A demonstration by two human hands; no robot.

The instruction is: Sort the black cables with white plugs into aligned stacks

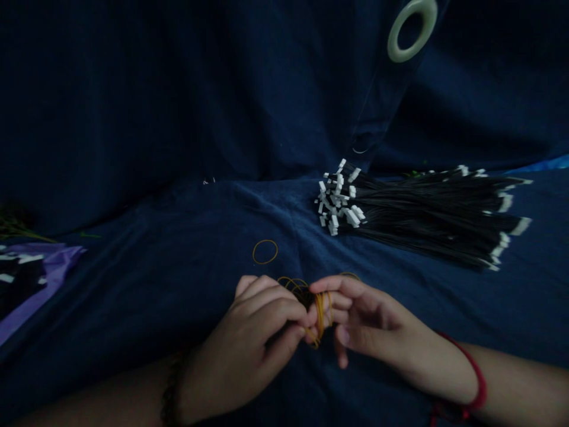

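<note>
Several yellow rubber bands (320,314) loop around the fingers of my right hand (371,314), whose thumb stands apart from the fingers. My left hand (262,332) pinches the bands at their left side with thumb and fingertips. More bands (293,284) lie on the cloth just behind the hands, partly hidden by the fingers. A single rubber band (265,252) rests flat on the dark blue cloth beyond my left hand.
A bundle of black cables with white connectors (427,207) lies at the back right. A purple wrapper (57,267) holding black and white pieces is at the left edge, near green stems (22,228). A pale ring (412,31) is at the top right.
</note>
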